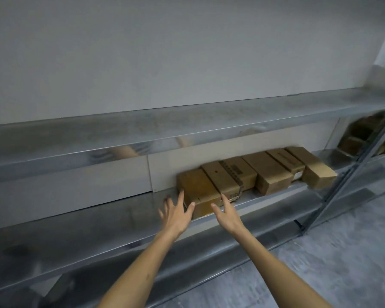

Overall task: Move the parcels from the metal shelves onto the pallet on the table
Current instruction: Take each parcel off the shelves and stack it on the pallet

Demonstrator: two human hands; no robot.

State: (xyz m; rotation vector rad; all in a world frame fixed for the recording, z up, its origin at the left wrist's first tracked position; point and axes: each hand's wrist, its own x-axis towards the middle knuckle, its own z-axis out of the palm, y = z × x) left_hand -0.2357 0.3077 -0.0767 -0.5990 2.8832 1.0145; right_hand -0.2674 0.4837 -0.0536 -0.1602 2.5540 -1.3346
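Observation:
Several brown cardboard parcels lie in a row on the middle metal shelf (98, 221), right of centre. The leftmost parcel (197, 187) is nearest my hands. My left hand (176, 212) reaches with spread fingers to that parcel's front left corner, fingertips at its edge. My right hand (228, 213) is open too, its fingers at the front right corner, where the second parcel (229, 174) begins. Neither hand grips anything. More parcels (269, 172) (313, 167) continue to the right. The pallet and table are out of view.
An upper metal shelf (142, 130) runs above the parcels. A grey upright post (351, 172) stands at the right, with more boxes (360, 134) behind it in the neighbouring bay. Grey floor (333, 252) lies at the lower right.

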